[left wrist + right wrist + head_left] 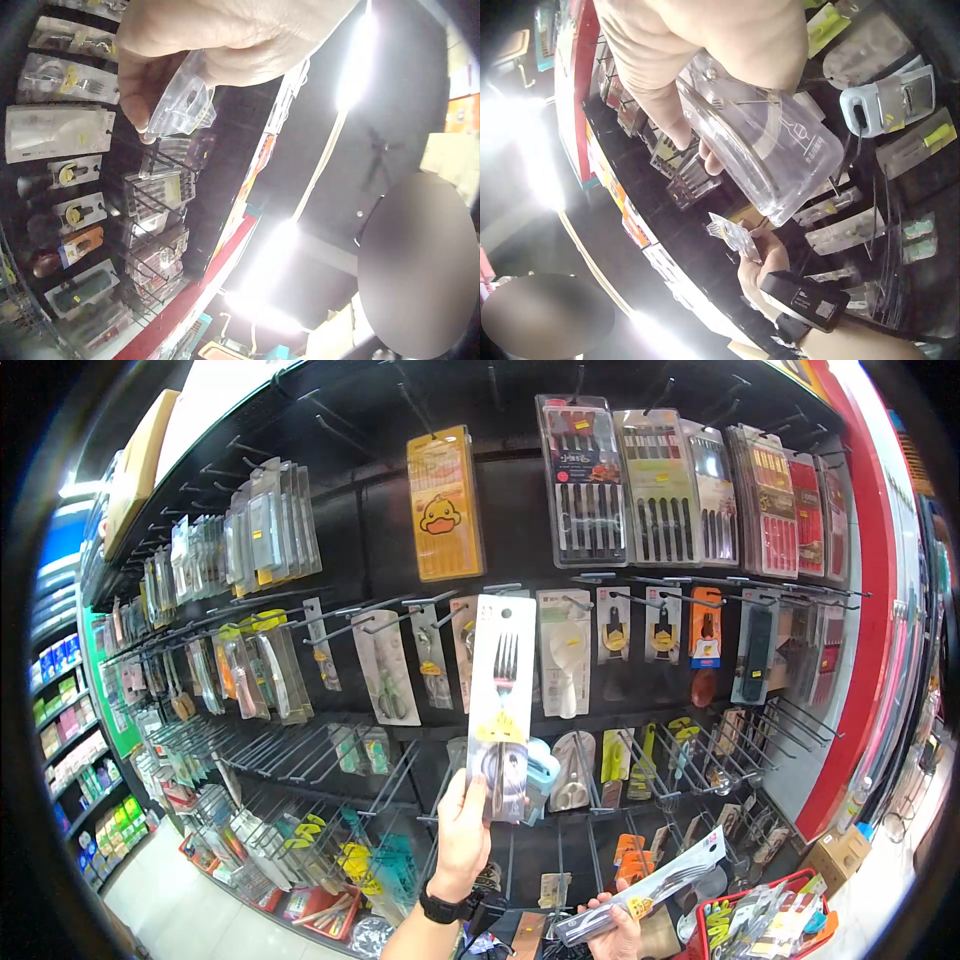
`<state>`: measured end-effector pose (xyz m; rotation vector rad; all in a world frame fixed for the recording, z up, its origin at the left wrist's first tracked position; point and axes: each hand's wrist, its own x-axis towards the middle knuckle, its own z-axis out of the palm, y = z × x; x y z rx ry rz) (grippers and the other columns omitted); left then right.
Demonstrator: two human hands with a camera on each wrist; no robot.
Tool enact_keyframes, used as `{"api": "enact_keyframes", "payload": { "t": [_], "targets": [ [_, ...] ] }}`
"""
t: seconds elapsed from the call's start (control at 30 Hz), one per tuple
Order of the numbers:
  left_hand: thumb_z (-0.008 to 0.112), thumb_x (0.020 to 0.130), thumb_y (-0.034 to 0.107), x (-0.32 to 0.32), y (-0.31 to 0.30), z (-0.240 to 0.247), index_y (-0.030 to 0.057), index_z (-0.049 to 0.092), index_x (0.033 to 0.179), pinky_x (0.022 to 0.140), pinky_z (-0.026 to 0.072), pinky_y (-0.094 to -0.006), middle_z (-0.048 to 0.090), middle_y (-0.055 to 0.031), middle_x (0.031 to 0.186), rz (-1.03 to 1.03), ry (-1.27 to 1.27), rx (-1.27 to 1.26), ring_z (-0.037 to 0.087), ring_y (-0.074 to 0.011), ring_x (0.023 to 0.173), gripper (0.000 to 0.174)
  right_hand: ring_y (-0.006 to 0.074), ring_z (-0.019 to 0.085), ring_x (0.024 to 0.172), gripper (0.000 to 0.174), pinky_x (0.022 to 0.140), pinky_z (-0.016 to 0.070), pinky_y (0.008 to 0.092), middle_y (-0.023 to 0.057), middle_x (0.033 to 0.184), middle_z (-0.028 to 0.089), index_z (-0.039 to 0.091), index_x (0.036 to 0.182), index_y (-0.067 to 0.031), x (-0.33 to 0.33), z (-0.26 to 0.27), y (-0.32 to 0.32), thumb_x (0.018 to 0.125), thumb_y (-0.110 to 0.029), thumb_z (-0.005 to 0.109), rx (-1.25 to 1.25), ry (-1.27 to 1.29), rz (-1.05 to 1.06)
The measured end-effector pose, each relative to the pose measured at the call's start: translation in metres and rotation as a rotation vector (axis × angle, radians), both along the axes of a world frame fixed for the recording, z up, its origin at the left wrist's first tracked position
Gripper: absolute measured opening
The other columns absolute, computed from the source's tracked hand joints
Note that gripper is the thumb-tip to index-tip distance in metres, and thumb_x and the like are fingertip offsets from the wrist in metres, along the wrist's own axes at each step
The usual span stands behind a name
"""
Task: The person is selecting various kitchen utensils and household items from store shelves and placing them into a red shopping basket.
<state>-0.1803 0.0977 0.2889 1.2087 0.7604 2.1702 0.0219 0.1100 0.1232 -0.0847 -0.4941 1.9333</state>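
Observation:
In the head view the left hand [463, 840] grips the lower end of an upright fork pack [503, 700], a white card under clear plastic. Lower right, the right hand [613, 932] holds a second clear pack [650, 890] with forks, tilted up to the right. From the left wrist view, the left hand's fingers [135, 97] pinch the edge of a clear plastic pack [184, 105]. The right wrist view has the right hand [705, 45] round a clear pack [769, 150], with the left hand [769, 259] and its pack [735, 236] beyond.
A black display wall carries rows of metal hooks with hanging utensil packs, among them a yellow duck pack [443, 505] and chopstick packs [585, 485]. Red baskets [705, 935] with goods stand low at the right and left. A cardboard box [838, 855] sits at the far right.

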Motion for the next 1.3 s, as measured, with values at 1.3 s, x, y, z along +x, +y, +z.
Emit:
{"api": "enact_keyframes", "payload": {
  "t": [1.3],
  "targets": [
    [0.056, 0.091, 0.025, -0.091, 0.189, -0.019, 0.0007, 0.051, 0.105, 0.069, 0.0531, -0.0441, 0.062, -0.014, 0.092, -0.122, -0.325, -0.183, 0.062, -0.0287, 0.084, 0.028, 0.0258, 0.054, 0.101, 0.048, 0.091, 0.0438, 0.041, 0.0124, 0.106, 0.057, 0.042, 0.125, -0.0013, 0.028, -0.012, 0.026, 0.083, -0.01, 0.061, 0.073, 0.069, -0.083]
  ]
}}
